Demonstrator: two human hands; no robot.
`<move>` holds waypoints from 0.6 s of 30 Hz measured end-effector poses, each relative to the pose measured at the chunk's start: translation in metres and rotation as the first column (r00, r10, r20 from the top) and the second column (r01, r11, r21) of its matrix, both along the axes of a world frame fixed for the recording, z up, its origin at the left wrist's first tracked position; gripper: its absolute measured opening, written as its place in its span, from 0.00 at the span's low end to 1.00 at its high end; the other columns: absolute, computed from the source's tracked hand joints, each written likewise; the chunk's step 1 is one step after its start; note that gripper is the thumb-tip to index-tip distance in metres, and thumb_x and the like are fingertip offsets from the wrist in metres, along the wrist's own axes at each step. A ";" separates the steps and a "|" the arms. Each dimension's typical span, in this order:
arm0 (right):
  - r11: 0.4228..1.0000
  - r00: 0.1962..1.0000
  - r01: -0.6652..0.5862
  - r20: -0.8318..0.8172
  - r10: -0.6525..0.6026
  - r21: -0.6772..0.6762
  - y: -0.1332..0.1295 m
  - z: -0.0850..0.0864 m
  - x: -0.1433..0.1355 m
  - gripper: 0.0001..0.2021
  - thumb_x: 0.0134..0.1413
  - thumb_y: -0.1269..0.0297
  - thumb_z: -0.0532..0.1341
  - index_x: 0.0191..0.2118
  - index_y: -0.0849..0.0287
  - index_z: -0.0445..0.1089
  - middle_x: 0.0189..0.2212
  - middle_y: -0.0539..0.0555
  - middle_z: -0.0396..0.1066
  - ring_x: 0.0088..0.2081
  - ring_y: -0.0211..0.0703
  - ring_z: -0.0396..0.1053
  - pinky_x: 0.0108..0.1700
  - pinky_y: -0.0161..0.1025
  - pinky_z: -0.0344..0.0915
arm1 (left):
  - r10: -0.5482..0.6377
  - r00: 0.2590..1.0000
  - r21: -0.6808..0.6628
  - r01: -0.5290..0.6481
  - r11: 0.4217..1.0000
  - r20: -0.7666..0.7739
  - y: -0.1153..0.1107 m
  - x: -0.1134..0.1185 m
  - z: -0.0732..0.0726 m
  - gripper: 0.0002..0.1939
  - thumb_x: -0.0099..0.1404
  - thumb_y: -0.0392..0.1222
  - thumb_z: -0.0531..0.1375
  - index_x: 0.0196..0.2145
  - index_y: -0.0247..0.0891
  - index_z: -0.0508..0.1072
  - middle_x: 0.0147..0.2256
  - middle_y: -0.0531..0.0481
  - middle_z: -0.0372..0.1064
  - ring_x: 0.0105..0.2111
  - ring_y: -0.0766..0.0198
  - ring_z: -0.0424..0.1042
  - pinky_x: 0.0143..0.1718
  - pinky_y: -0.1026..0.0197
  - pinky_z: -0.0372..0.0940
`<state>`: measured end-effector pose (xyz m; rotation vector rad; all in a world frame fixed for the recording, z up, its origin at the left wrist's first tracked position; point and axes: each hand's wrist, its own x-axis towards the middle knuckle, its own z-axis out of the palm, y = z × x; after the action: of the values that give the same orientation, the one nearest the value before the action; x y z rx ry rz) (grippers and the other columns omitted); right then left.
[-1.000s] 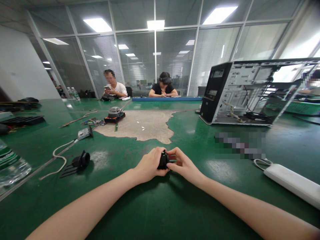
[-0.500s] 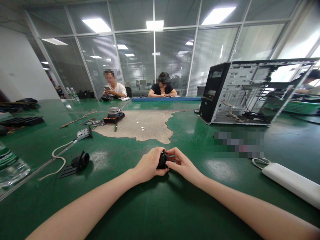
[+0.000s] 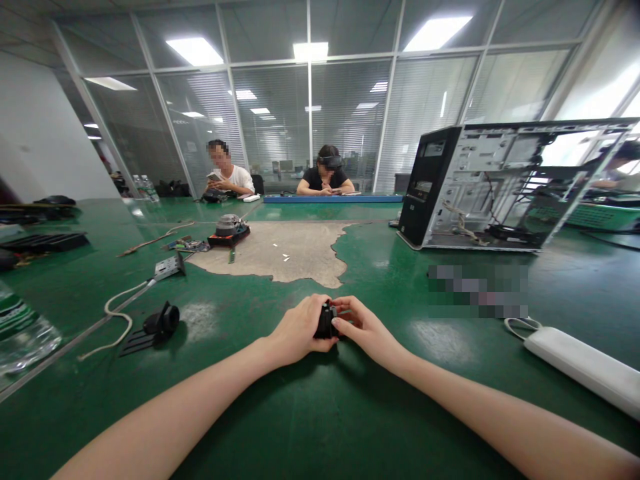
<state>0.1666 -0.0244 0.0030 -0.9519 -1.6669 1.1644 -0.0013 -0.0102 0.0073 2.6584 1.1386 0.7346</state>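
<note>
A small black part [image 3: 326, 322], whose exact kind I cannot make out, is held just above the green table at the centre. My left hand [image 3: 299, 327] wraps round it from the left, thumb underneath and fingers over the top, hiding much of it. From the right, my right hand [image 3: 366, 328] closes on its side with bent fingers and thumb tip. Off to the left lies a black plastic piece [image 3: 163, 320] with a round opening and long prongs. Behind that is a metal bracket [image 3: 169, 267] beside a pale cable [image 3: 107, 310].
An open computer case [image 3: 435, 187] stands at the right, with a white power strip [image 3: 585, 360] nearer me. A plastic bottle [image 3: 25, 333] is at the left edge. Farther back sits a red-and-black component [image 3: 229, 230]. Two people [image 3: 325, 180] sit across the table [image 3: 310, 420].
Both hands stay in place round the black part. The fingers of my right hand have shifted very slightly at its side.
</note>
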 end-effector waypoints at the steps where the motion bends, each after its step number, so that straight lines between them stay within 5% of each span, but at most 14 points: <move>1: 1.000 1.000 -0.007 0.010 0.007 0.002 -0.001 0.001 0.000 0.10 0.48 0.64 0.57 0.39 0.58 0.60 0.36 0.52 0.64 0.38 0.40 0.65 0.37 0.38 0.65 | -0.001 1.000 -0.001 0.001 1.000 -0.001 0.000 0.000 0.000 0.29 0.49 0.45 0.60 0.47 0.39 0.52 0.42 0.46 0.59 0.41 0.56 0.62 0.39 0.54 0.61; 12: 1.000 0.998 -0.020 -0.053 0.019 -0.020 -0.005 0.003 -0.002 0.09 0.47 0.62 0.58 0.34 0.57 0.59 0.30 0.48 0.64 0.33 0.38 0.66 0.35 0.37 0.65 | 0.000 1.000 -0.017 0.001 1.000 0.012 -0.002 -0.001 0.002 0.29 0.49 0.44 0.60 0.47 0.41 0.53 0.42 0.47 0.59 0.41 0.56 0.63 0.39 0.54 0.61; 18: 1.000 1.000 0.007 -0.018 -0.007 -0.019 0.000 -0.001 -0.001 0.12 0.47 0.61 0.58 0.38 0.58 0.59 0.36 0.52 0.64 0.36 0.39 0.66 0.36 0.38 0.66 | 0.003 1.000 0.000 -0.003 1.000 0.015 0.000 0.000 -0.001 0.29 0.49 0.44 0.60 0.47 0.40 0.52 0.42 0.46 0.60 0.41 0.56 0.63 0.40 0.54 0.61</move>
<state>0.1658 -0.0247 0.0016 -0.9551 -1.6396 1.1826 -0.0012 -0.0101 0.0067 2.6474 1.1388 0.7539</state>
